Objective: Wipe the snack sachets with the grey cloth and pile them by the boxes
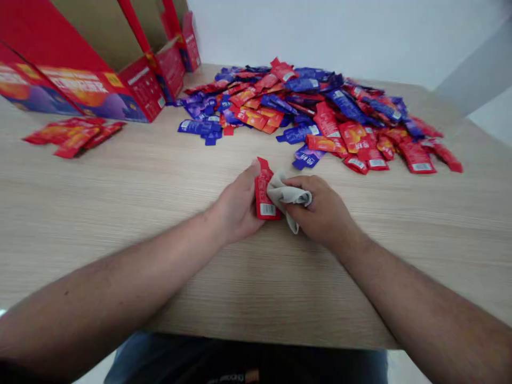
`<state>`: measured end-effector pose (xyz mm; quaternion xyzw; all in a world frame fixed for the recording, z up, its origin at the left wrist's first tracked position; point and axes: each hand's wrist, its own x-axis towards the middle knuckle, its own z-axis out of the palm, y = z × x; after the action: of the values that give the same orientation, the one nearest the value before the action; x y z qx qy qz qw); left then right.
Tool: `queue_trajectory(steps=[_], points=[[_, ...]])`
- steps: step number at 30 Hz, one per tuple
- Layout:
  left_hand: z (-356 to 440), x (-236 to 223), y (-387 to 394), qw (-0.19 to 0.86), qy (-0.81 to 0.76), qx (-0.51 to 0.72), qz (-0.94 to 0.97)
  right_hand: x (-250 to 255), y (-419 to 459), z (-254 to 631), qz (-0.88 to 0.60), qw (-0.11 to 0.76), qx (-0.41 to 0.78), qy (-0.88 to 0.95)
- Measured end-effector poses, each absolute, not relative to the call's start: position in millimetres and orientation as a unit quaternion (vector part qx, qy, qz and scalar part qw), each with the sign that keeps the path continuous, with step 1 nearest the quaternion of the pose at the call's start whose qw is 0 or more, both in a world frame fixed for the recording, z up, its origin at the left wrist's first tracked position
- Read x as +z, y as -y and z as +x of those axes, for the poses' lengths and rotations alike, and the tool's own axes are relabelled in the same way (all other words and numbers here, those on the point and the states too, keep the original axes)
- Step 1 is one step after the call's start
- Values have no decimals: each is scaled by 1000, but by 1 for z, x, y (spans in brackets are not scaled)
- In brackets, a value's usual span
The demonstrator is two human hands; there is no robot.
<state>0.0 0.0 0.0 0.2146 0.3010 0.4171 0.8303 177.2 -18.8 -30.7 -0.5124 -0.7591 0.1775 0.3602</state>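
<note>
Your left grip (238, 205) is closed on one red sachet (263, 192). Your right grip (320, 210) is closed on one grey cloth (288, 194), pressing it against the sachet. A mixed pile of sachets (304, 106) lies farther along the counter (120, 213).

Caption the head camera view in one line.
Left hand holds a red sachet; right hand presses a grey cloth against it, near a heap of sachets.

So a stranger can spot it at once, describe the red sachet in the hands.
On the light wood table, below the heap of red and purple sachets, the left hand grips a red sachet, white barcode at its lower end, while the right hand presses a grey cloth against it. No other sachet is in hand.
</note>
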Motion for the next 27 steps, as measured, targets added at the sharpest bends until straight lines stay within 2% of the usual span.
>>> queue_trajectory(steps=[4, 8, 11, 15, 20, 24, 27], points=[[7, -6, 3, 798, -379, 425, 198, -31, 19, 178, -541, 377, 166, 734], [9, -8, 3, 762, -438, 443, 178, -29, 31, 173, -440, 344, 142, 817], [7, -6, 0, 781, -423, 424, 178, -27, 36, 173, -380, 309, 146, 859], [4, -6, -4, 790, -396, 436, 171, -28, 36, 175, -413, 332, 116, 840], [2, -7, -4, 816, -390, 395, 161, -28, 38, 173, -381, 295, 140, 865], [2, -8, -4, 805, -373, 428, 173, -28, 37, 174, -423, 325, 106, 839], [2, -10, -4, 819, -379, 398, 165, -27, 37, 175, -383, 295, 141, 864]])
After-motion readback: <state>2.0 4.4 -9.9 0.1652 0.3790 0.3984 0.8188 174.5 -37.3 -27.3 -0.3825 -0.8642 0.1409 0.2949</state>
